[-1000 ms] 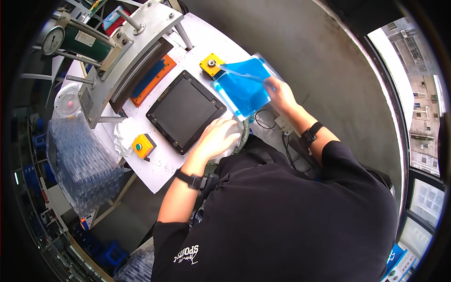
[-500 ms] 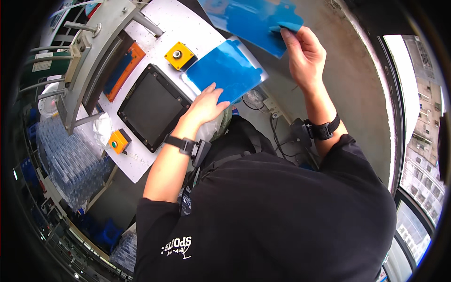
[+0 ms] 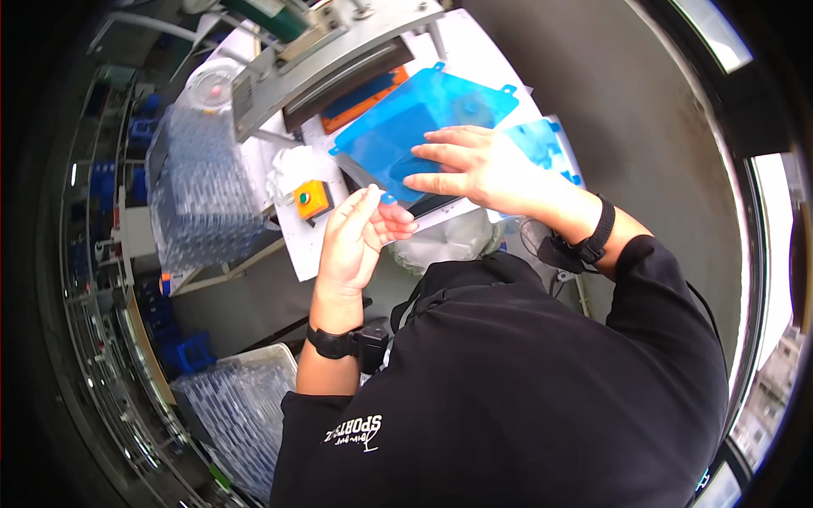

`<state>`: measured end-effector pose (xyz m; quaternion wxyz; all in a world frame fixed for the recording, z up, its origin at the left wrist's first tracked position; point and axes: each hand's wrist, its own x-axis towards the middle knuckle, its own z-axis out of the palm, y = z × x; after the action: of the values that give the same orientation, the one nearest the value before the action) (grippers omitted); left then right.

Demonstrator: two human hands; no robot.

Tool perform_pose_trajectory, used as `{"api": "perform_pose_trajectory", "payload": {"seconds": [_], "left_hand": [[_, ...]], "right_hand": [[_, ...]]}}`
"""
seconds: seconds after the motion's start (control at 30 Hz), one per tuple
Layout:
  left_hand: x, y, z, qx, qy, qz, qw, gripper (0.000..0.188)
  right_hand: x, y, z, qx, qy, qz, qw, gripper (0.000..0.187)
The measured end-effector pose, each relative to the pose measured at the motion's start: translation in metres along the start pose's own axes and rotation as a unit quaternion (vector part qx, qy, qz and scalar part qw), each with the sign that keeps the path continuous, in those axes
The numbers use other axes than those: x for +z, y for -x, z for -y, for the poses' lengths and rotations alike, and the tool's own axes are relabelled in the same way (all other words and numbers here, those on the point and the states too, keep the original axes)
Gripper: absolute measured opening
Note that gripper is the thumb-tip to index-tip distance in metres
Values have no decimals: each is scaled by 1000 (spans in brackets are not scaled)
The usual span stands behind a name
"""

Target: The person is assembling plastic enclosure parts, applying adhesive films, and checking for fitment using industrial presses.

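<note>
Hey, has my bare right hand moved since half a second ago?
Yes, your right hand moved leftward, nearer the yellow box with the round green button; it's now over the translucent blue plastic sheet.

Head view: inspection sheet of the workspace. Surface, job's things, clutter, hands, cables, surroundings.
Surface: white tabletop, partly covered.
Job's things: translucent blue plastic sheet with tabs, mostly hiding a flat black rectangular frame; second blue plastic sheet to the right.
Clutter: crumpled white material beside a yellow button box with a green button.
Hands: left hand at the first sheet's near corner, grip unclear; right hand spread over that sheet.
Cables: thin cable near the right forearm, partly hidden.
Surroundings: grey metal press at the far side; stacked clear plastic trays at left; window at right.
</note>
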<state>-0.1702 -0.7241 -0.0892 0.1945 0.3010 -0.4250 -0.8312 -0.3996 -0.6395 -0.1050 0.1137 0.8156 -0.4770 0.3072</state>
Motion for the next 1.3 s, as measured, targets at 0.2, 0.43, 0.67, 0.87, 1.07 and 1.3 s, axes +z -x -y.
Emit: {"api": "perform_pose_trajectory", "payload": {"seconds": [0.2,0.43,0.67,0.87,1.07,1.3], "left_hand": [[-22,35,-4,63,44,-32,997,15],[-49,55,-11,37,49,-52,997,20],[-72,65,-8,-17,29,-36,999,16],[-77,70,10,143,-155,-38,977,8],[-96,70,18,118,-295,-68,946,9],[-112,73,24,101,-224,-110,963,12]], "right_hand": [[32,-32,28,10,-75,-25,997,38],[49,-56,51,-8,-49,20,999,34],[57,-67,61,-9,-81,85,993,46],[45,-94,98,183,-414,190,871,42],[78,-104,86,226,-470,185,833,15],[106,-112,94,263,-501,210,797,18]]}}
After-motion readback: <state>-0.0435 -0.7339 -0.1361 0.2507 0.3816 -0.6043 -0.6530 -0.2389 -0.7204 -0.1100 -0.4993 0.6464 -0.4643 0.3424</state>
